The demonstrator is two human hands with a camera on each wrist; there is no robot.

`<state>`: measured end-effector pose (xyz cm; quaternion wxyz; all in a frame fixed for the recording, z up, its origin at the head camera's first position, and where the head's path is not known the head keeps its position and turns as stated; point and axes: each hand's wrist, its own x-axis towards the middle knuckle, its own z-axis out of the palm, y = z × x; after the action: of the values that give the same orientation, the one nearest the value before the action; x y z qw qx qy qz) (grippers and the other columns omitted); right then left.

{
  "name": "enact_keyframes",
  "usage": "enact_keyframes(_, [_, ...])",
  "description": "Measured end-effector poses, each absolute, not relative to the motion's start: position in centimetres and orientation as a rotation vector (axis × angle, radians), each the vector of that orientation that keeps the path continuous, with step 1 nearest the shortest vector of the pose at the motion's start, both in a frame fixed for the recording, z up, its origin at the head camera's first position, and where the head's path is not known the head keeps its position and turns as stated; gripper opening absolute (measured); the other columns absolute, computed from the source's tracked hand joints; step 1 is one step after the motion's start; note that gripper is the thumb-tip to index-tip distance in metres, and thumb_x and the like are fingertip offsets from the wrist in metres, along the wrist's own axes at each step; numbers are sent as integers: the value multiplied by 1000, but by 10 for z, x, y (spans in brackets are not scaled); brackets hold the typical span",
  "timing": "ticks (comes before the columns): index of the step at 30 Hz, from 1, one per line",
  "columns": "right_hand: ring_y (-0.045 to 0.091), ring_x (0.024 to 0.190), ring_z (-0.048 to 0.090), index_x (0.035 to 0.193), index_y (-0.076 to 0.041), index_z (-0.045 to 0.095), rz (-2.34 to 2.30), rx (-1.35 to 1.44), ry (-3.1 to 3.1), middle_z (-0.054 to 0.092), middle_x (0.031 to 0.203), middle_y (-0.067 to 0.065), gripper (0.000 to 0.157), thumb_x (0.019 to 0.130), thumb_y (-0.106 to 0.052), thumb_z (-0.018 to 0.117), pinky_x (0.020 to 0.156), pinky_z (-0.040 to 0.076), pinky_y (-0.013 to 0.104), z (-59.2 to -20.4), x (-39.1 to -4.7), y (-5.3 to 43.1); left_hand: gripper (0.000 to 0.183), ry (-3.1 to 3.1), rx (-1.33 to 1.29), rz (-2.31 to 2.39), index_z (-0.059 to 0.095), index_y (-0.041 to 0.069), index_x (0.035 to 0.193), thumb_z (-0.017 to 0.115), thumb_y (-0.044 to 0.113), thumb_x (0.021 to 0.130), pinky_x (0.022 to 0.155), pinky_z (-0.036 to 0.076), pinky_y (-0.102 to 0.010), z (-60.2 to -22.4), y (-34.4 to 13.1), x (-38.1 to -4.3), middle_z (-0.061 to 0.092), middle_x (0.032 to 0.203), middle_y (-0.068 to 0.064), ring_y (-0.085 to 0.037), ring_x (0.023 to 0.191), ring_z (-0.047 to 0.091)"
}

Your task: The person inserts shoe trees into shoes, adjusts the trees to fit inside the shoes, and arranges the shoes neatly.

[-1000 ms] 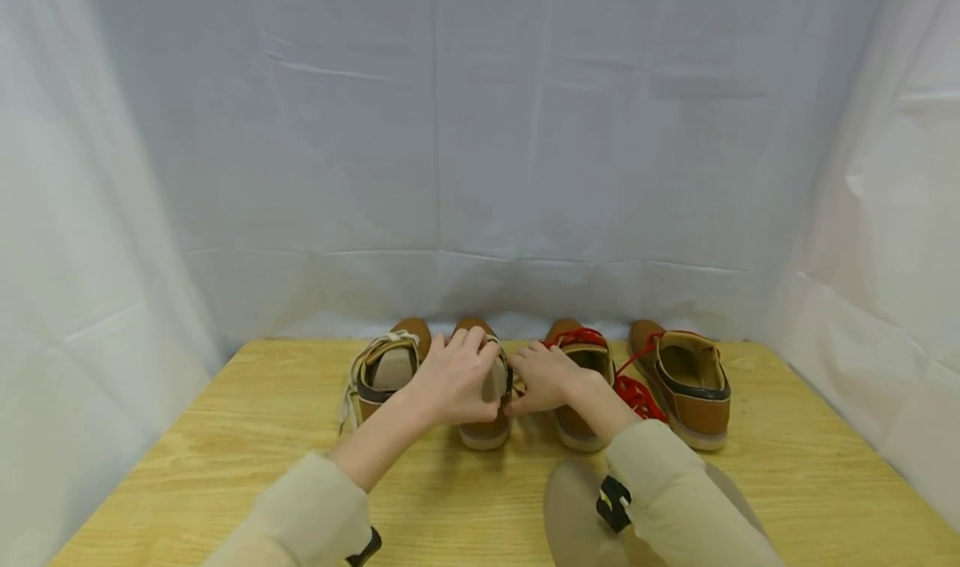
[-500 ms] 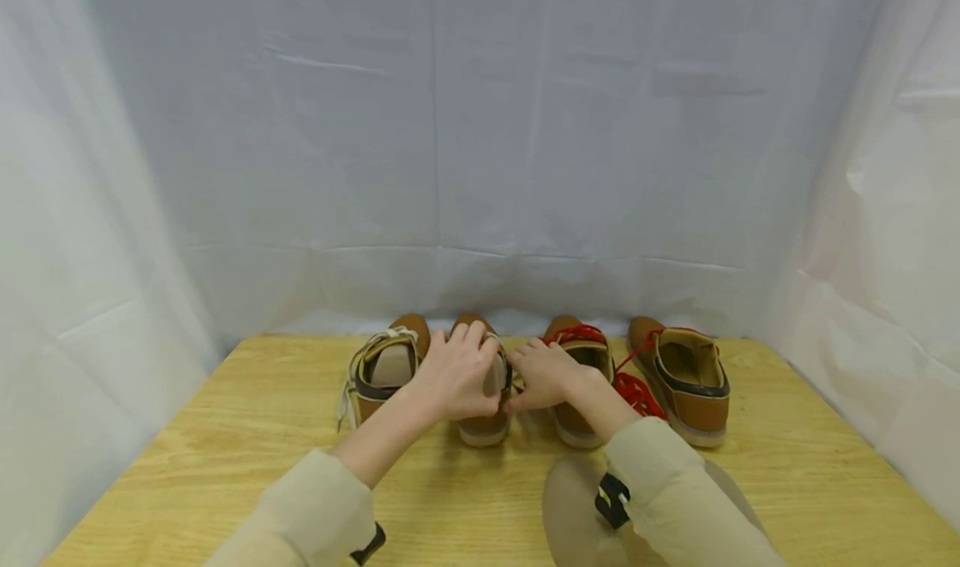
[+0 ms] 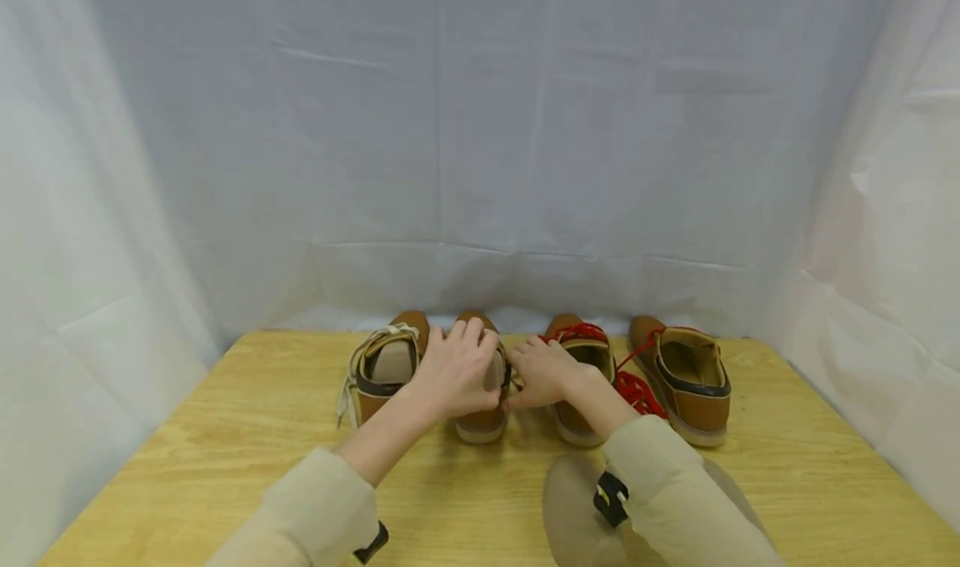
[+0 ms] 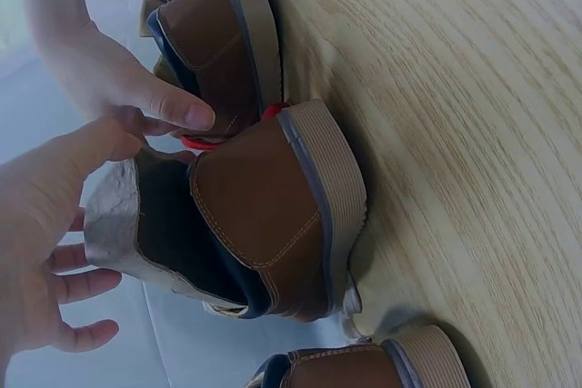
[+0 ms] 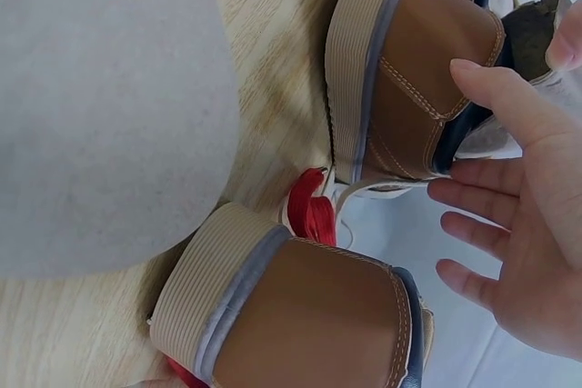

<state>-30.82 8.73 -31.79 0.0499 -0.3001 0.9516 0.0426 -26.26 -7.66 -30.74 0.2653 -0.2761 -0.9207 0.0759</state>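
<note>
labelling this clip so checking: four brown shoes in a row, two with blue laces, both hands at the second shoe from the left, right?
Not blue: the head view shows red laces on two of the four brown shoes. The left hand and right hand are indeed at the second shoe from the left.

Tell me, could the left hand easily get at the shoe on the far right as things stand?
Probably not easily: the right hand, its forearm and another red-laced shoe lie between the left hand and the far-right shoe.
</note>
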Motion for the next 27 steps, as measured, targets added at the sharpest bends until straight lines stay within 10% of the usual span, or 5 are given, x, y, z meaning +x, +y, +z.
enact_keyframes(27, [29, 130, 31, 142, -8, 38, 189, -882, 2890, 43, 137, 7, 78, 82, -52, 62, 103, 26, 51, -314, -306, 89, 56, -2409, -754, 329, 58, 8, 100, 70, 53, 70, 67, 39, -42, -309, -72, -271, 52, 100, -8, -23, 86, 49])
